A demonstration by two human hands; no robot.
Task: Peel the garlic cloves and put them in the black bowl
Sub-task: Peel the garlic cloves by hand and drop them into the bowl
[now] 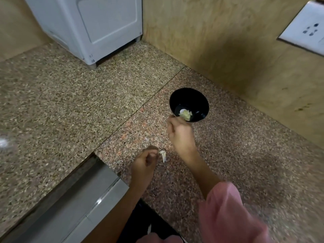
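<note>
1. Progress: the bowl [192,98] stands upright on the counter [236,146] just beyond the right fingers [171,120]. It has pale peeled garlic low on its near side, so at least some peeling looks done.
2. A clove [186,115], pale green-white and bare of skin, sits right at the tips of the right fingers, over the bowl's near rim. This looks like the drop-in step for that clove.
3. The right hand [180,134] shows its back, with the fingers curled under. I cannot tell whether they pinch the clove or whether it already lies in the bowl.
4. The left hand [142,163] hangs nearer the person and well short of the bowl, its fingers [152,152] curled tight. A thin strip of skin [163,155] sticks out at their tips, apparently pinched there.
5. What is left: no unpeeled cloves show on the counter near either set of fingers, so I cannot say how many remain. The strip has yet to be put down or thrown away.
6. Orientation of the clove: blur softens it into a lump. Its long axis seems to run sideways along the bowl's near rim, slanting slightly toward the person on the right. Which end is the tip is not readable.
7. Orientation of the strip: its long axis runs from the left fingertips back toward the person, with the free end nearest them.
</note>
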